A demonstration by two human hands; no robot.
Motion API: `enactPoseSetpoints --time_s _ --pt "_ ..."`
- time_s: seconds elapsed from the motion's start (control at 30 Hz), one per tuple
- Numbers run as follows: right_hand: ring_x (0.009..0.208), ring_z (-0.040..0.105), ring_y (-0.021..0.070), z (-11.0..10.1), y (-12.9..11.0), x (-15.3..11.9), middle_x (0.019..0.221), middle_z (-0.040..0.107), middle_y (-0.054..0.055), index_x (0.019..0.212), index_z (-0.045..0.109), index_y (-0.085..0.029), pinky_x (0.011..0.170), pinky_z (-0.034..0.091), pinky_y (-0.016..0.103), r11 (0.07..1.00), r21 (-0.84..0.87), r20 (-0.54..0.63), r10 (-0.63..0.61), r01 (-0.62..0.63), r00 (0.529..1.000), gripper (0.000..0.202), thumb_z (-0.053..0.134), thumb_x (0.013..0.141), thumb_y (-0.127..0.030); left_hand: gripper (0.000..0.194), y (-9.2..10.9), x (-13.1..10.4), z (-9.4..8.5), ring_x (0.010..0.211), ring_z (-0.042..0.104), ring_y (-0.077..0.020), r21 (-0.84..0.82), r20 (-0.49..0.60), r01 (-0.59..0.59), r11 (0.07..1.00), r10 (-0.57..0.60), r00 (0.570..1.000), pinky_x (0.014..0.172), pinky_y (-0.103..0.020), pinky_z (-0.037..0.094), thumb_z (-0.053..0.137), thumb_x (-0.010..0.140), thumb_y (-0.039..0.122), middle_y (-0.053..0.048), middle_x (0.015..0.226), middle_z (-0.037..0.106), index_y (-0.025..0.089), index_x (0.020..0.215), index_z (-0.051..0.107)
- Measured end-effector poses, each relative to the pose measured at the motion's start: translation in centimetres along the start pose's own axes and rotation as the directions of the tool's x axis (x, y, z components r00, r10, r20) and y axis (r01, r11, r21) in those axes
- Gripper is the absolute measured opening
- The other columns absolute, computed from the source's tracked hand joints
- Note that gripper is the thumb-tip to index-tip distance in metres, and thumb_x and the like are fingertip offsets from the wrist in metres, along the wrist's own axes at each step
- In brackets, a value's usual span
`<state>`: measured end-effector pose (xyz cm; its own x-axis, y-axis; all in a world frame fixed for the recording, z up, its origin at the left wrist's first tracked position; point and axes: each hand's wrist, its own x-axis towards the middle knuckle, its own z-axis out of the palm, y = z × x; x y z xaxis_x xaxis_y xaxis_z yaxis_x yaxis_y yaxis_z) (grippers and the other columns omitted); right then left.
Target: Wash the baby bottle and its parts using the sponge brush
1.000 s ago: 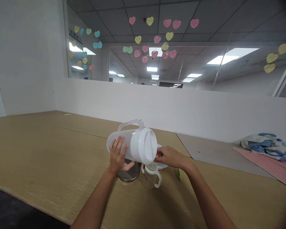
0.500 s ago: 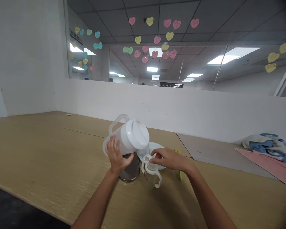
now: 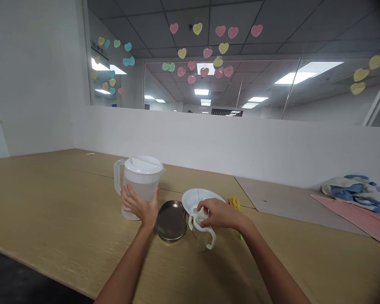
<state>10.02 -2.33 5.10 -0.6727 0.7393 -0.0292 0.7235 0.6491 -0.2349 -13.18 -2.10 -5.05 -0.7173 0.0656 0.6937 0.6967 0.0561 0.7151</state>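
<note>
The white jug (image 3: 142, 179) is roughly upright toward the middle of the bench (image 3: 66, 219), with its lid on, its handle on the left side and its spout pointing right. Its lower side is covered by the left hand (image 3: 139, 207), which is pretty widely spread, fingers laid across the plastic and thumb up on the right. Whether the jug's base is fully down on the bench can't really be told.

The clear bottle (image 3: 202, 238) with white loop handles is standing on the bench, closer to the near edge than the plate. Its mouth is partly covered by the right hand (image 3: 220, 213), fingers curled down at the rim. Whether anything's being pinched there can't be told, since the fingertips are half hidden.

Between jug and bottle, a curved metal tray (image 3: 171, 221) is lying flat, bare inside. Just behind the bottle, a white dish (image 3: 193, 196) is partly hidden by the right hand, and a yellow item (image 3: 234, 202) can be seen just beyond that hand.

Over toward the far right corner, a blue and white cloth (image 3: 357, 194) is bunched up by the wall (image 3: 193, 137), with a pink sheet (image 3: 364, 219) spread in front. Heart-shaped notes (image 3: 233, 32) are stuck on the window above.
</note>
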Motion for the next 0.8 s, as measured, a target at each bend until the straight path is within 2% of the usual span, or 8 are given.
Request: enactPoseSetpoints --time_s 0.23,0.47,0.6,0.73,0.8 --pt "0.076 0.052 0.0167 0.0 -0.1 0.0 0.086 0.059 0.003 0.099 0.062 -0.021 0.058 0.032 0.023 1.000 -0.006 0.005 0.012 -0.012 1.000 0.038 0.063 0.064 -0.034 0.091 -0.4 0.0 0.1 0.131 0.018 -0.0451 0.021 -0.013 0.048 0.999 -0.048 0.999 0.099 -0.068 0.021 0.055 0.073 0.060 -0.022 0.146 0.017 0.019 0.141 0.009" --pt "0.077 0.054 0.0179 0.0 0.0 0.0 0.087 0.060 0.003 0.099 0.062 -0.022 0.059 0.034 0.024 1.000 0.001 0.001 0.012 -0.012 1.000 0.036 0.063 0.065 -0.034 0.093 -1.2 0.1 0.7 0.126 0.021 -0.0526 -0.114 -0.092 0.013 0.993 -0.024 0.995 0.092 -0.075 0.017 0.064 0.069 0.054 -0.026 0.143 0.020 0.018 0.140 0.015" --pt "0.075 0.054 0.0172 -0.1 0.1 -0.1 0.087 0.061 0.003 0.098 0.063 -0.021 0.059 0.034 0.024 1.000 0.022 0.005 0.010 -0.010 1.000 0.036 0.064 0.064 -0.035 0.093 -1.5 0.3 0.9 0.126 0.020 -0.0523 -0.158 -0.112 0.018 0.987 -0.036 0.993 0.091 -0.076 0.016 0.065 0.069 0.054 -0.025 0.143 0.021 0.020 0.140 0.014" --pt "0.074 0.056 0.0167 -0.7 0.3 -0.4 0.087 0.063 0.003 0.099 0.062 -0.021 0.059 0.036 0.024 0.994 0.108 -0.008 0.023 -0.022 1.000 0.035 0.060 0.071 -0.043 0.096 -1.3 0.4 0.6 0.128 0.018 -0.0516 -0.111 -0.068 0.052 0.992 -0.060 0.996 0.091 -0.076 0.015 0.063 0.071 0.052 -0.028 0.143 0.019 0.016 0.141 0.009" --pt "0.077 0.057 0.0172 -0.9 0.7 -0.4 0.090 0.064 0.004 0.100 0.062 -0.020 0.061 0.037 0.025 0.991 0.132 -0.052 0.038 -0.031 0.998 0.035 0.054 0.077 -0.045 0.094 -1.0 0.4 0.4 0.130 0.015 -0.0496 -0.095 -0.060 0.000 0.996 -0.005 0.998 0.094 -0.074 0.013 0.061 0.074 0.049 -0.028 0.144 0.015 0.014 0.142 0.006"
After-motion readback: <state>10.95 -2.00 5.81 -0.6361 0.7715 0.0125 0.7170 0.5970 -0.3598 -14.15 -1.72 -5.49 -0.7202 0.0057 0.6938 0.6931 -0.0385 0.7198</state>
